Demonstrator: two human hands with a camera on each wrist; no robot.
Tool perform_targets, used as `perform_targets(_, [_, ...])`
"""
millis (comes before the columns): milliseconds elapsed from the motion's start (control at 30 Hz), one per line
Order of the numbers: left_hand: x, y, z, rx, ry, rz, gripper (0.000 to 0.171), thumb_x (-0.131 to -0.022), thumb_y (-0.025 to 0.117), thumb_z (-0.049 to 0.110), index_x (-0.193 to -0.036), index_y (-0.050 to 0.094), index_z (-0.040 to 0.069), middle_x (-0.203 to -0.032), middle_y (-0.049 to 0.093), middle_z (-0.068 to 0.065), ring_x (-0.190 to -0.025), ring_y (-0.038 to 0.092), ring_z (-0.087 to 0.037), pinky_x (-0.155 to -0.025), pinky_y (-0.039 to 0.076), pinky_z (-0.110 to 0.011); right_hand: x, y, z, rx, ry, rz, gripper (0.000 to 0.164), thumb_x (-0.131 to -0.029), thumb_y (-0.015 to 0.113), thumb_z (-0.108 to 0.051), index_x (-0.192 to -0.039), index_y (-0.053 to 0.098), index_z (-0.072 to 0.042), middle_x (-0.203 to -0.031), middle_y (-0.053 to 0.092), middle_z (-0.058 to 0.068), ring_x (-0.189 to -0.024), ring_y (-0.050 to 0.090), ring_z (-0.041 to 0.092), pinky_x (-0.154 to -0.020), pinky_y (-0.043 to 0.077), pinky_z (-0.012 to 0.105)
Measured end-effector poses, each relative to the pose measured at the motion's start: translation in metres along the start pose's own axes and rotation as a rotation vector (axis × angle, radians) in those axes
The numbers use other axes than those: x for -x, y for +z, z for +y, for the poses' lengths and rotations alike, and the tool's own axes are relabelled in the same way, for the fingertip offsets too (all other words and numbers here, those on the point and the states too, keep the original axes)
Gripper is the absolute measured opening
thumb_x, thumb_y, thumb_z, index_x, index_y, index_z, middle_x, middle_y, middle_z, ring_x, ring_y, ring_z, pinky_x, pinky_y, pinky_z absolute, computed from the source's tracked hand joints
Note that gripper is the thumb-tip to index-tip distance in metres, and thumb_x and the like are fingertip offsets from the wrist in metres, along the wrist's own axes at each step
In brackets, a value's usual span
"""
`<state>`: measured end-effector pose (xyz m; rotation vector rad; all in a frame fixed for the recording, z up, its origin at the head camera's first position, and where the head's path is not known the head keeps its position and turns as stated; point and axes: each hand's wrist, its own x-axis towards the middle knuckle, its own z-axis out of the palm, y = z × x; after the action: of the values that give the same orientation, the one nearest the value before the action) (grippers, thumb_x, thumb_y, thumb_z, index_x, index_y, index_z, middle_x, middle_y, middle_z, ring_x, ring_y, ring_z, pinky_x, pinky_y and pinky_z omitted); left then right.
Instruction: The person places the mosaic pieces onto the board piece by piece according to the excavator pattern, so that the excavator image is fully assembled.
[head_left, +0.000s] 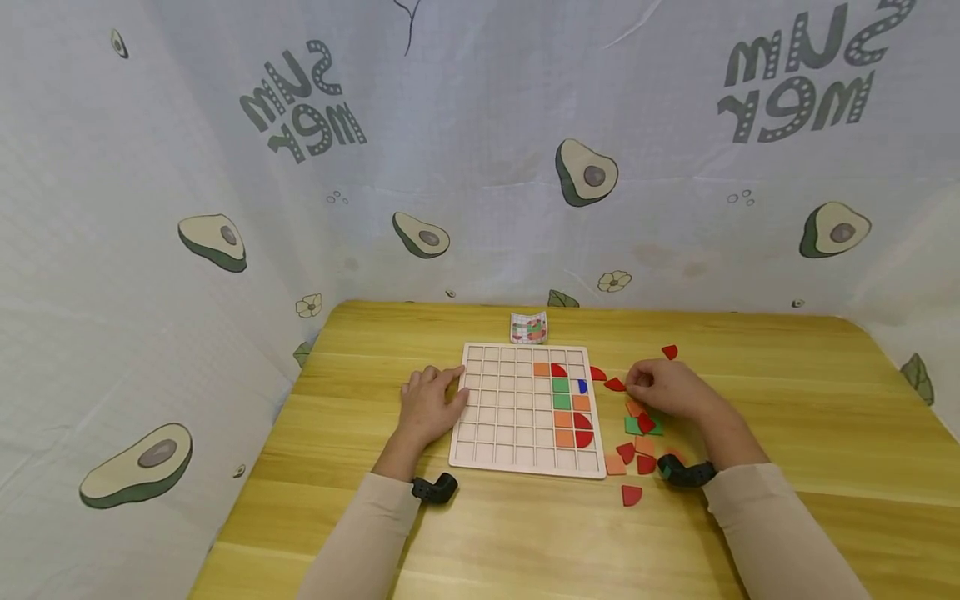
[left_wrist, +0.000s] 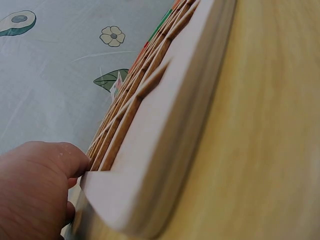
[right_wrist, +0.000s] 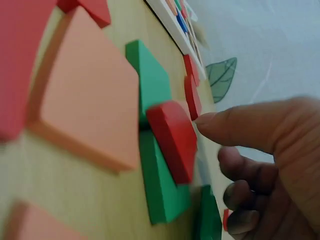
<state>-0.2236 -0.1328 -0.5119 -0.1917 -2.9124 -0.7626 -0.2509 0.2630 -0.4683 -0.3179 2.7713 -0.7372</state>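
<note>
A pale wooden grid board (head_left: 495,467) lies on the table, with orange and green squares, red quarter-circles and one blue-marked tile (head_left: 581,387) in its right-hand columns. My left hand (head_left: 427,404) rests at the board's left edge, thumb and forefinger touching the frame; in the left wrist view the thumb (left_wrist: 75,159) lies against its corner. Right of the board my right hand (head_left: 667,387) hovers low, thumb and fingers bent. Its fingertips are right at a red quarter-circle (head_left: 614,384); another red piece (head_left: 597,373) lies by the board's edge. No piece shows between its fingers.
Loose pieces lie right of the board: a red quarter-circle (right_wrist: 172,140) on green tiles (right_wrist: 155,185), orange squares (right_wrist: 90,95), and a red piece (head_left: 670,352) farther back. A small patterned card (head_left: 528,327) stands behind the board. A printed curtain (head_left: 487,167) surrounds the table.
</note>
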Motion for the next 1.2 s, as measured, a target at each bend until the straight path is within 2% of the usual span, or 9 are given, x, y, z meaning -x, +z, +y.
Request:
perform_targets(133, [-0.001,-0.001,0.001,-0.001,0.001,0.0,0.044,-0.098,0.061,0.041,-0.14,0.064,0.025,-0.107,0.061,-0.006,-0.092,0.045,-0.023,-0.079,0.031,-0.038,-0.002,0.001,-0.006,-0.014,-0.032,-0.003,0.018,-0.094,0.069,-0.017,-0.11,0.068,-0.007,-0.085,0.058,0.005,-0.077,0.052,0.02,-0.068,0.046,0.032])
perform_targets(333, [-0.001,0.0,0.0,-0.012,0.0,-0.009,0.046,-0.099,0.061,0.042,-0.141,0.064,0.025,-0.109,0.062,-0.006,-0.094,0.046,-0.024,-0.081,0.033,-0.039,-0.005,0.006,-0.01,-0.029,-0.056,-0.026,0.017,-0.095,0.071,-0.021,-0.105,0.069,-0.008,-0.084,0.058,0.003,-0.076,0.052,0.018,-0.068,0.045,0.032])
perform_targets(500, [-0.001,0.0,0.0,-0.007,0.001,-0.009,0.045,-0.099,0.061,0.042,-0.14,0.064,0.025,-0.109,0.061,-0.006,-0.094,0.045,-0.024,-0.081,0.032,-0.039,-0.005,0.01,-0.009,-0.007,-0.021,-0.007,0.024,-0.095,0.071,-0.026,-0.11,0.067,-0.008,-0.087,0.058,0.006,-0.074,0.052,0.019,-0.065,0.044,0.032])
perform_targets(667, [0.0,0.0,0.001,-0.003,-0.001,-0.008,0.045,-0.098,0.061,0.041,-0.14,0.064,0.024,-0.108,0.061,-0.006,-0.093,0.045,-0.024,-0.081,0.032,-0.039,-0.003,0.009,-0.005,0.075,0.081,0.047,0.033,-0.095,0.069,-0.039,-0.091,0.064,-0.008,-0.077,0.059,0.005,-0.069,0.053,0.019,-0.062,0.042,0.03])
perform_targets(767, [0.0,0.0,0.001,-0.003,0.0,-0.006,0.045,-0.099,0.061,0.041,-0.14,0.064,0.024,-0.109,0.062,-0.007,-0.094,0.045,-0.024,-0.081,0.032,-0.039,-0.001,0.007,-0.004,0.1,0.116,0.075,0.033,-0.098,0.065,-0.038,-0.092,0.064,-0.006,-0.074,0.058,0.005,-0.068,0.052,0.02,-0.062,0.042,0.031])
perform_targets(867, [0.0,0.0,0.0,-0.002,0.001,-0.004,0.045,-0.099,0.061,0.041,-0.141,0.064,0.024,-0.11,0.062,-0.007,-0.094,0.046,-0.024,-0.081,0.032,-0.039,0.002,0.003,-0.003,0.069,0.089,0.068,0.025,-0.098,0.061,-0.026,-0.108,0.067,-0.003,-0.079,0.057,0.007,-0.069,0.051,0.021,-0.063,0.043,0.032])
perform_targets(967, [-0.001,0.0,0.0,-0.002,0.0,-0.003,0.045,-0.099,0.061,0.041,-0.141,0.064,0.024,-0.11,0.062,-0.007,-0.094,0.045,-0.024,-0.081,0.032,-0.039,0.005,0.0,-0.002,0.029,0.042,0.033,0.03,-0.094,0.063,-0.018,-0.119,0.065,-0.003,-0.083,0.056,0.008,-0.071,0.051,0.021,-0.063,0.043,0.032])
perform_targets(1200, [-0.001,0.0,0.0,-0.007,-0.005,-0.009,0.046,-0.099,0.061,0.042,-0.141,0.063,0.025,-0.11,0.062,-0.006,-0.094,0.045,-0.023,-0.081,0.032,-0.039,0.006,-0.001,0.003,0.01,0.004,-0.024,0.028,-0.094,0.072,-0.023,-0.115,0.067,-0.006,-0.086,0.058,0.006,-0.075,0.052,0.02,-0.065,0.044,0.032])
